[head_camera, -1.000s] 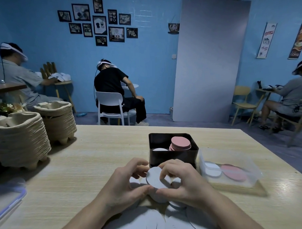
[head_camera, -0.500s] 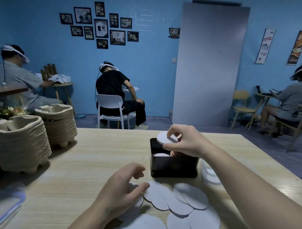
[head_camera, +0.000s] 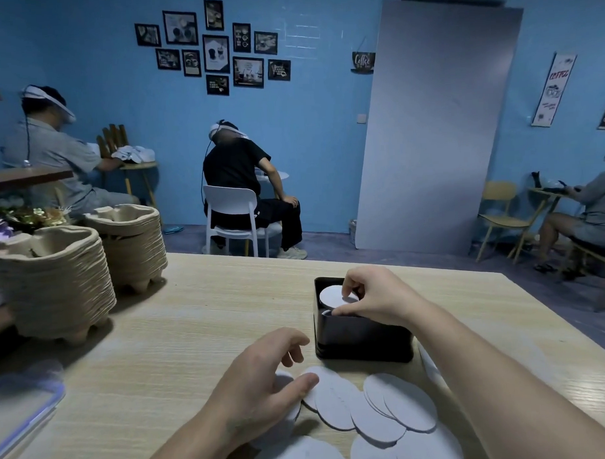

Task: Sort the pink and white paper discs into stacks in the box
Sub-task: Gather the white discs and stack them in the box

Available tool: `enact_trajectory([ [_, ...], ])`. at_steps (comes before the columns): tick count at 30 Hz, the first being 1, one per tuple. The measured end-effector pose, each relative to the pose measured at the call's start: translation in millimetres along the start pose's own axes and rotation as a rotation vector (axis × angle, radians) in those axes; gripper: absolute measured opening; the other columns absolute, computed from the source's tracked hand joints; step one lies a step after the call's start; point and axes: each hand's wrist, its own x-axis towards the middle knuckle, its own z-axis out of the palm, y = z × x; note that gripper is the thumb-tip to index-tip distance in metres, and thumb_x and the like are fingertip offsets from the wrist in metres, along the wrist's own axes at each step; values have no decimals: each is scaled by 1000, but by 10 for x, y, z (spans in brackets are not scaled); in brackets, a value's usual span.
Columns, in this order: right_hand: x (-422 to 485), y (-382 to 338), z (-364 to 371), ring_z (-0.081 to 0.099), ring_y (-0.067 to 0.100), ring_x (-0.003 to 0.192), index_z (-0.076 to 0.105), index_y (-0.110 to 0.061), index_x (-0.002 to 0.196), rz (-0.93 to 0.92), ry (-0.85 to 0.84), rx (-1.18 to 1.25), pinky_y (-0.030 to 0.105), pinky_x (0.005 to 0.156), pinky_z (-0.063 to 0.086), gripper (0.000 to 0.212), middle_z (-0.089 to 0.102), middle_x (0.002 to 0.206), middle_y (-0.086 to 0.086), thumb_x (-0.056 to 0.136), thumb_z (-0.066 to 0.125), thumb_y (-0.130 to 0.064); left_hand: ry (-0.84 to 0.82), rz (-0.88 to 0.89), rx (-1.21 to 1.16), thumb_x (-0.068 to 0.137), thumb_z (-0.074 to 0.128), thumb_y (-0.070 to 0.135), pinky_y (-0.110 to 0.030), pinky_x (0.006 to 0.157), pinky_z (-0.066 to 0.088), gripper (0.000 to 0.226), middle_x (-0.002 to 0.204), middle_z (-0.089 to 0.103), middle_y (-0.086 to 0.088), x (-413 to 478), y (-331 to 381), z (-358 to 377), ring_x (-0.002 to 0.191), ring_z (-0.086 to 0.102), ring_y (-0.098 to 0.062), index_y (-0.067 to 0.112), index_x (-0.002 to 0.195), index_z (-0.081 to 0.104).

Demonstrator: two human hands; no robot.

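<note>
Our right hand (head_camera: 372, 295) pinches a white paper disc (head_camera: 332, 294), likely feather-light and floppy, by its rim over the black box (head_camera: 363, 340), while our left hand (head_camera: 262, 382) rests relaxed on the spread discs (head_camera: 376, 415).

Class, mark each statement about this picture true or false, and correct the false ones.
1. The right hand pinches a white disc at the opening of the box. True.
2. The left hand lifts a pink disc. False: it rests on the loose discs on the table.
3. The box is black. True.
4. The loose discs in front of the box are pink. False: they are white.
</note>
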Motion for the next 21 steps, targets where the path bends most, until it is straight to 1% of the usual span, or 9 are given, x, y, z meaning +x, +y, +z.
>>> enact_trajectory([
  [3,-10,9,8,60,8,87,67,-30,89,18,-18,5,32,77,56,47,66,93,-15,63,86,-65,1,3,-13,87,66,51,-12,82,43,39,100,59,24,-4,11,-1,100,58,-3,34,122,58],
  [6,-45,14,4,60,4,88,68,-30,92,19,11,20,31,80,56,45,67,95,-17,66,86,-62,3,1,-22,88,66,51,-13,83,43,38,102,59,23,-21,7,-1,101,59,-4,36,121,58],
  [9,-105,-28,-38,62,5,87,68,-30,91,4,89,76,28,76,54,33,70,94,-14,74,85,-53,12,-3,-28,88,66,52,-16,83,46,37,103,59,23,-38,-7,-1,100,60,-6,38,120,57],
  [13,-282,-136,-111,63,5,71,65,-31,83,-35,199,192,26,69,51,19,67,75,-15,81,81,-40,14,-4,-30,88,65,52,-17,82,46,33,101,59,24,-46,0,-4,99,60,-6,38,117,58],
  [14,-353,-166,-128,63,3,70,65,-30,83,-48,225,223,22,68,49,16,67,73,-16,81,81,-36,14,-2,-29,88,65,51,-17,81,47,31,101,59,24,-48,4,-9,98,60,-6,38,115,58],
  [16,-528,-248,-154,64,5,75,69,-27,84,-83,286,263,13,66,42,12,69,76,-19,82,81,-28,15,2,-27,89,65,49,-18,79,47,26,99,59,24,-53,13,-28,97,60,-7,38,111,59],
  [17,-626,-285,-153,64,6,78,71,-26,85,-107,308,279,11,66,41,11,70,79,-17,82,81,-27,13,4,-26,89,66,47,-18,78,48,23,98,60,24,-57,18,-37,97,61,-7,38,109,59],
  [19,-837,-334,-107,62,10,77,71,-24,87,-161,309,325,15,67,43,10,69,82,-12,82,80,-27,-3,10,-11,89,66,46,-22,80,49,17,98,61,24,-62,14,-46,97,61,-5,38,104,61],
  [21,-1040,-315,15,63,11,79,71,-24,88,-203,250,367,18,70,46,13,69,84,-10,80,79,-31,-33,10,21,90,66,47,-27,86,51,19,101,62,25,-59,-5,-36,101,60,-2,36,105,63],
])
